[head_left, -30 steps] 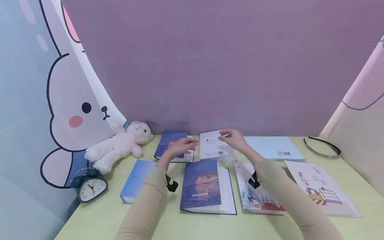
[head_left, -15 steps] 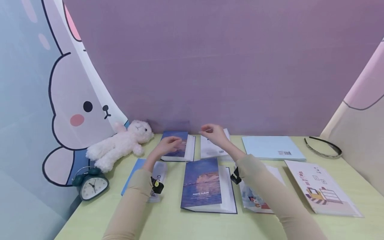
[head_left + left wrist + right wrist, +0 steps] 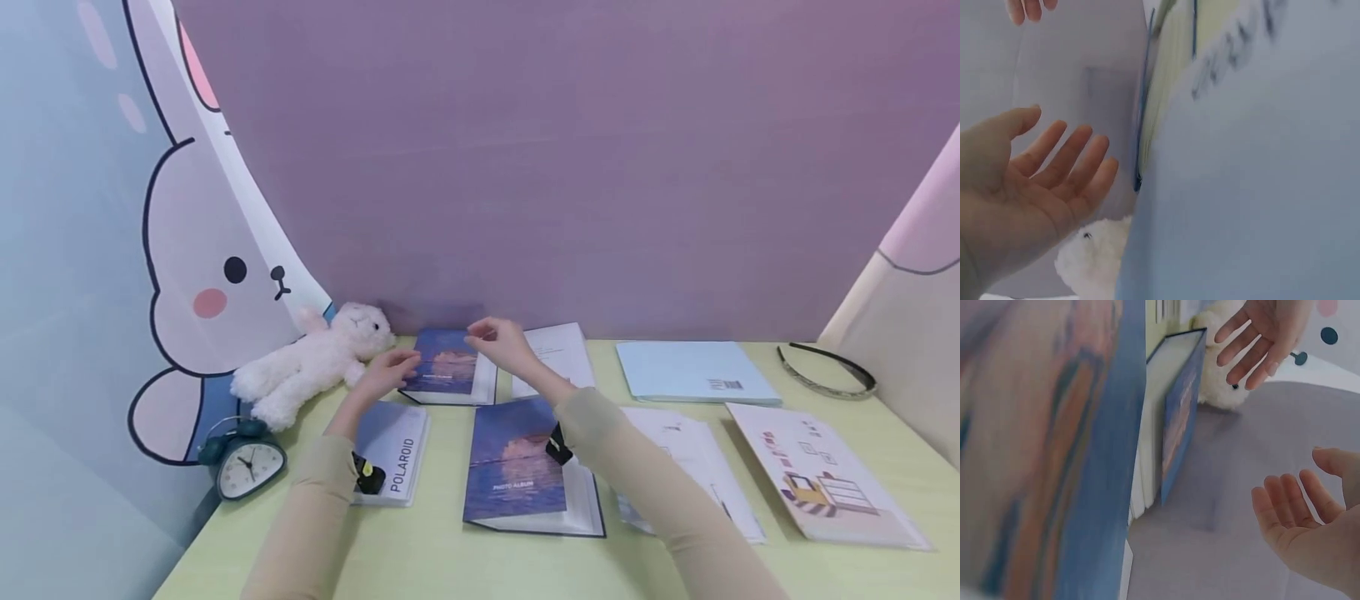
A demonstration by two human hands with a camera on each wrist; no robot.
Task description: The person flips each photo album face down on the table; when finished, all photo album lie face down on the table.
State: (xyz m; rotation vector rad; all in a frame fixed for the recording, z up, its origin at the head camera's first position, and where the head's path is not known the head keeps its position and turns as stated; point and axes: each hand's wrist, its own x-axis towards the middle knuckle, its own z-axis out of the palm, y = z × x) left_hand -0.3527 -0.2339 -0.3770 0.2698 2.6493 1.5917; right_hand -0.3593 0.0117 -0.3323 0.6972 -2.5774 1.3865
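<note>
My left hand (image 3: pixel 388 372) hovers at the left edge of the back photo album (image 3: pixel 444 367), fingers relaxed and holding nothing. Above that album's right side hangs my right hand (image 3: pixel 504 343), loosely bent and also holding nothing. In the left wrist view the left hand (image 3: pixel 1054 181) shows its palm with fingers spread a little. The right wrist view has the right hand (image 3: pixel 1304 525) facing the left hand (image 3: pixel 1266 337), a gap between them. Beneath my left forearm lies a book marked POLAROID (image 3: pixel 401 467). A larger photo album (image 3: pixel 513 467) lies partly under my right sleeve.
A plush toy (image 3: pixel 322 358) and a green alarm clock (image 3: pixel 251 467) are at the left. Rightward lie a white booklet (image 3: pixel 566 350), a light blue book (image 3: pixel 690 371), a white picture folder (image 3: pixel 817 479) and a headband (image 3: pixel 832 375). A purple cloth (image 3: pixel 555 167) hangs behind.
Both hands have moved left, the right one from over the white booklet to the back photo album. The POLAROID lettering and more of the white booklet have come into sight.
</note>
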